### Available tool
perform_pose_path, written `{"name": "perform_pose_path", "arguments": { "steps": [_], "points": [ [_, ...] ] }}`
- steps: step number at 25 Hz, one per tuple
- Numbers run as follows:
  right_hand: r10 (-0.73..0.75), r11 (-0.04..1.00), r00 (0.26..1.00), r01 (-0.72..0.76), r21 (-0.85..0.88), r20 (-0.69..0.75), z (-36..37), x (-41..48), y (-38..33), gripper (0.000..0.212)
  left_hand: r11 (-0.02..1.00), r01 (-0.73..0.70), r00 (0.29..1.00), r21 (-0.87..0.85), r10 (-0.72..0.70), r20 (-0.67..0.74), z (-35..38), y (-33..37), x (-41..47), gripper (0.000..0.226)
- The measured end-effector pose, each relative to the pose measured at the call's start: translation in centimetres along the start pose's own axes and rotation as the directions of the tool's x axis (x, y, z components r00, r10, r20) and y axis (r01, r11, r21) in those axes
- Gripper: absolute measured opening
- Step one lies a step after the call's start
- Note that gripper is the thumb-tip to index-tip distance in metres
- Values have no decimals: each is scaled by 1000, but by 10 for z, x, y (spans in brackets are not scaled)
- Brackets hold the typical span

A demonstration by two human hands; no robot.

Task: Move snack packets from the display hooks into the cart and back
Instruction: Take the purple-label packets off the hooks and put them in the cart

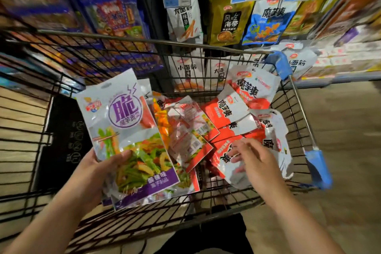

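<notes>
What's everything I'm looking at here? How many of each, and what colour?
Black wire shopping cart: one, black, centre of view.
Blue plastic corner guards: two, blue, on the cart's right corners.
Purple-and-white snack packet: one in front, more behind it, held over the cart's left side.
Red-and-white snack packets: several, piled in the cart's right half.
Hanging display packets: many, white, olive-gold, blue-and-white, on hooks beyond the cart.
Left hand: one, grips the purple-and-white packet's lower edge.
Right hand: one, fingers spread over the red-and-white pile.

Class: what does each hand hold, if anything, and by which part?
Left hand grips the purple packet by its lower left edge, thumb on front. Right hand holds nothing, open over the red packets.
</notes>
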State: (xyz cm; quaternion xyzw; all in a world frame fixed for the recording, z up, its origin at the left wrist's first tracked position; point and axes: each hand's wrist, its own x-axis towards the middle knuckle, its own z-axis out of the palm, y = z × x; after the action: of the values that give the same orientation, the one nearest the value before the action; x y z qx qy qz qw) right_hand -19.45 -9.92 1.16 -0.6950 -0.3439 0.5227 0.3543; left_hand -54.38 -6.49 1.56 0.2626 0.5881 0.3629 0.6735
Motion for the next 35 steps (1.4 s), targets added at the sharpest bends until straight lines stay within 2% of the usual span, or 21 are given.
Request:
{"name": "perform_pose_path", "arguments": {
  "steps": [3, 5, 9, 12, 14, 15, 17, 18, 19, 21, 23, 24, 26, 28, 31, 35],
  "points": [
    [-51, 998, 987, 46, 36, 150, 24, -11, -12, 18, 999, 34, 997, 1, -34, 72, 4, -7, -5, 89],
    [-32, 999, 969, 38, -19, 243, 43, -18, -22, 33, 999, 53, 994, 5, -53, 96, 4, -9, -8, 90],
    [17, 994, 923, 27, -109, 385, 72, -17, -38, 48, 997, 49, 998, -51, -47, 35, -16, 1, -16, 85],
    [37, 995, 833, 18, -94, 552, 92, -13, -38, 84, 998, 60, 997, -14, -59, 46, -27, 5, -20, 93],
    [64, 985, 759, 57, -164, 648, 115, -14, -37, 103, 998, 64, 996, -17, -63, 58, -29, 3, -21, 91],
    [55, 976, 756, 96, -193, 653, 125, -15, -37, 93, 998, 59, 997, -34, -58, 54, -27, 2, -21, 86],
    [24, 967, 795, 135, -216, 606, 143, -17, -36, 35, 995, 35, 999, -90, -33, 24, -25, -1, -20, 79],
    [-6, 967, 818, 150, -204, 575, 148, -17, -36, 14, 993, 22, 1000, -118, -21, 8, -24, -1, -20, 80],
    [-40, 969, 836, 166, -183, 547, 151, -18, -37, 8, 991, 15, 1000, -133, -15, -2, -22, 0, -20, 81],
    [-84, 973, 846, 184, -141, 526, 149, -23, -40, 18, 991, 12, 1000, -133, -12, 1, -16, 6, -22, 77],
    [-105, 970, 860, 199, -138, 500, 138, -29, -50, 48, 992, -7, 1000, -124, 10, 17, -7, 16, -27, 63],
    [-100, 973, 866, 188, -134, 490, 130, -31, -56, 53, 994, -26, 999, -110, 29, 23, 0, 21, -28, 62],
    [-102, 979, 873, 174, -110, 476, 110, -34, -73, 38, 996, -62, 997, -67, 65, 41, 18, 37, -32, 66],
    [-171, 972, 898, 221, -79, 406, 88, -43, -98, 29, 995, -98, 992, -30, 100, 73, 40, 58, -39, 65],
    [-312, 948, 917, 319, 15, 250, 51, -56, -133, 48, 987, -160, 973, 3, 157, 169, 76, 84, -49, 50],
    [-360, 933, 911, 348, 96, 199, -2, -71, -162, 39, 974, -228, 940, 17, 216, 263, 128, 104, -67, 41]
  ]
}}
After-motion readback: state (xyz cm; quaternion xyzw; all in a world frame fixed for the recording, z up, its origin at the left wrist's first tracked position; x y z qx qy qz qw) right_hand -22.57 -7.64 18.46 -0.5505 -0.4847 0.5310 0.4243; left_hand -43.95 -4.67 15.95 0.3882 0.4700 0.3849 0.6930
